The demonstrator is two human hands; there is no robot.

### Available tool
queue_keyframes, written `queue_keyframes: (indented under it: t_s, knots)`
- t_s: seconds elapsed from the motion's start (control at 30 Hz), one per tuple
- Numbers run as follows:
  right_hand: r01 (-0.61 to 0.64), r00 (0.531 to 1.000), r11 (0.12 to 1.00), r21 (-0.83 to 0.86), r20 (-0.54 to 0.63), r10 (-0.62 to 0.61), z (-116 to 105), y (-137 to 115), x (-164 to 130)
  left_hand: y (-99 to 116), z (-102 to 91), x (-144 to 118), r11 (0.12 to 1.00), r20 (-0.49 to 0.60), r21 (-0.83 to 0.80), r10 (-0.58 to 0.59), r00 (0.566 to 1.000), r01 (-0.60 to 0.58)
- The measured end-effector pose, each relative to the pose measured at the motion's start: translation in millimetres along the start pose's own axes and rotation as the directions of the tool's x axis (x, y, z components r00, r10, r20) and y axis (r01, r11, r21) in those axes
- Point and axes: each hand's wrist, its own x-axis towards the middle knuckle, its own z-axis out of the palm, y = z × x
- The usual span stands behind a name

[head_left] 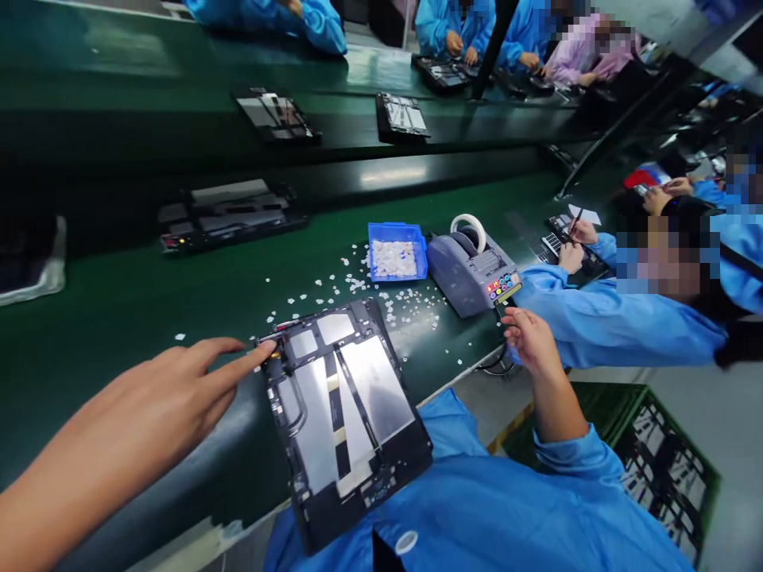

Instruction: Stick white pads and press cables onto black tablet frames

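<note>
An opened tablet (pixel 381 389) with silver battery panels and dark ribbon cables lies at the front edge of the green bench, part of it jutting out over my blue smock. My left hand (pixel 184 389) has its fingers stretched out, the index fingertip touching the tablet's upper left corner. A grey tape dispenser (pixel 468 274) with lit buttons and a white tape roll (pixel 470 230) stands beyond the tablet to the right. Close to the dispenser's front end, my right hand (pixel 533 342) is closed in a pinch; whatever is between the fingertips is too small to make out.
A blue bin (pixel 396 276) of small white scraps sits left of the dispenser, with more scraps scattered around it. Another opened device (pixel 232 214) lies farther back. At right a co-worker's sleeve (pixel 608 318) reaches across the bench. Green crates (pixel 668 469) stand below.
</note>
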Motion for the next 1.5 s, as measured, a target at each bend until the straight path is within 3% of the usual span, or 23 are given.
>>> queue_keyframes:
  t_s: [0.13, 0.23, 0.3, 0.37, 0.47, 0.53, 0.67, 0.77, 0.83, 0.9, 0.97, 1.0, 1.07, 1.1, 1.17, 1.3, 1.5]
  knots:
    - [-0.068, 0.994, 0.994, 0.09, 0.09, 0.06, 13, 1, 16, -2, -3.7, -11, 0.949, 0.14, 0.314, -0.034, 0.99, -0.012]
    - [-0.067, 0.993, 0.99, 0.122, 0.108, 0.054, 13, -4, 15, -2, -12.4, -27, 0.924, 0.104, 0.375, -0.119, 0.987, 0.072]
    - [-0.044, 0.994, 0.99, 0.133, 0.101, 0.03, 13, -8, 1, 8, -19.3, -35, 0.92, -0.004, 0.336, -0.214, 0.977, 0.203]
    - [-0.03, 0.993, 0.99, 0.138, 0.119, 0.014, 22, -13, -23, 29, -22.5, -36, 0.909, -0.108, 0.206, -0.348, 0.931, 0.363]
    - [0.001, 0.958, 0.996, 0.086, 0.286, -0.025, 60, -22, -67, 71, -11.6, -21, 0.867, -0.106, -0.089, -0.498, 0.861, 0.49]
    - [0.054, 0.886, 0.998, 0.026, 0.46, -0.06, 97, -31, -95, 94, 5.6, -3, 0.804, -0.014, -0.326, -0.53, 0.848, 0.497]
    - [0.177, 0.667, 0.984, -0.036, 0.739, -0.093, 168, -48, -139, 110, 37.5, 24, 0.618, 0.101, -0.63, -0.534, 0.839, 0.47]
    - [0.294, 0.531, 0.955, -0.026, 0.836, -0.141, 197, -55, -152, 106, 41.3, 23, 0.52, 0.088, -0.726, -0.579, 0.811, 0.45]
    - [0.423, 0.46, 0.905, -0.038, 0.87, -0.178, 205, -56, -149, 97, 34.5, 14, 0.512, 0.043, -0.736, -0.619, 0.784, 0.444]
    - [0.635, 0.39, 0.77, -0.056, 0.884, -0.257, 210, -57, -139, 86, 23.5, 2, 0.56, -0.04, -0.691, -0.661, 0.749, 0.457]
    - [0.846, 0.265, 0.532, -0.032, 0.891, -0.369, 216, -58, -125, 74, 12.7, -9, 0.653, -0.101, -0.57, -0.658, 0.746, 0.499]
    - [0.918, 0.178, 0.396, -0.002, 0.895, -0.408, 220, -57, -118, 69, 8.7, -14, 0.717, -0.113, -0.476, -0.625, 0.773, 0.51]
    - [0.986, 0.003, 0.153, 0.068, 0.907, -0.421, 228, -56, -107, 61, 4.8, -20, 0.856, -0.094, -0.249, -0.487, 0.868, 0.454]
    - [0.994, -0.068, 0.055, 0.098, 0.912, -0.405, 233, -54, -103, 59, 5.0, -21, 0.911, -0.068, -0.134, -0.401, 0.914, 0.39]
    - [0.986, -0.164, -0.092, 0.14, 0.915, -0.369, 240, -51, -97, 56, 8.4, -22, 0.965, -0.009, 0.057, -0.255, 0.967, 0.255]
    - [0.951, -0.266, -0.241, 0.195, 0.912, -0.312, 245, -45, -90, 55, 15.1, -18, 0.945, 0.067, 0.267, -0.212, 0.975, 0.187]
    - [0.922, -0.317, -0.312, 0.229, 0.909, -0.269, 247, -47, -84, 53, 10.3, -7, 0.936, 0.113, 0.3, -0.226, 0.968, 0.183]
